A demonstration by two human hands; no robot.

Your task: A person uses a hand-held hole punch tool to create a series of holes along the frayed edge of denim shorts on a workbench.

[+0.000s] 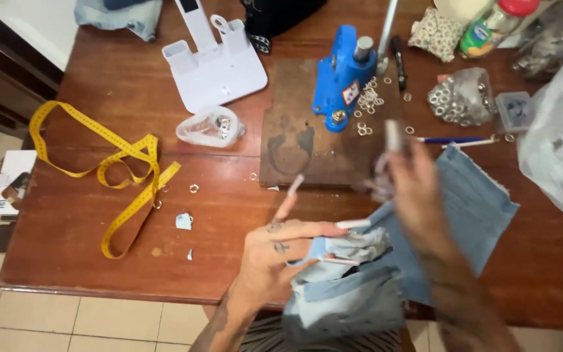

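Two hands work one light denim piece (360,287): left hand (275,251) pinching its fold, blurred right hand (418,189) grip unclear, beside one blue press (340,75).

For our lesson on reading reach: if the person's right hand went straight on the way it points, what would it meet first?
Probably the loose metal rings beside the blue press. The right hand is motion-blurred, raised over the denim, so depth is unsure.

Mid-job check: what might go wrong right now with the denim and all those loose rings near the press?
1. The left hand pinches the denim piece only at a fold near the table edge; it may slip off.
2. The right hand is blurred, close to the loose metal rings by the blue press; it might scatter them.
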